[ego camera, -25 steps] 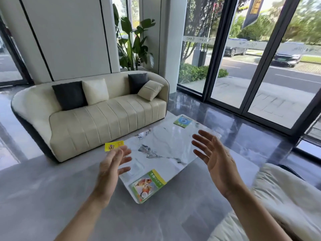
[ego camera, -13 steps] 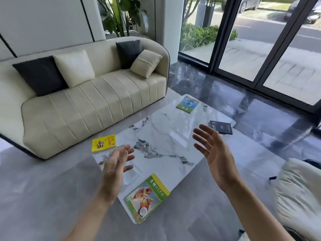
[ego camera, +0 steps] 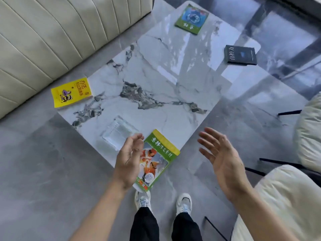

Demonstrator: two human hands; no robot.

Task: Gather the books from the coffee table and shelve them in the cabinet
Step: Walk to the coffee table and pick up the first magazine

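Several books lie flat on the white marble coffee table (ego camera: 156, 80). A green book with a fish picture (ego camera: 157, 160) sits at the near corner. A yellow book (ego camera: 71, 92) rests on the left corner, a green-and-blue book (ego camera: 192, 19) at the far end, and a dark book (ego camera: 240, 54) at the right edge. My left hand (ego camera: 129, 159) hovers open over the fish book's left side, covering part of it. My right hand (ego camera: 220, 155) is open in the air to the right of that book, past the table's edge.
A clear glass tray (ego camera: 118, 133) sits on the table beside the fish book. A cream sofa (ego camera: 52, 32) runs along the left. Cream chairs (ego camera: 295, 197) stand at the right. My feet (ego camera: 163, 200) are on the grey floor by the near corner.
The view has dropped and closed in on the table. Both hands have come down toward the green fish book, and the left hand is now over it.
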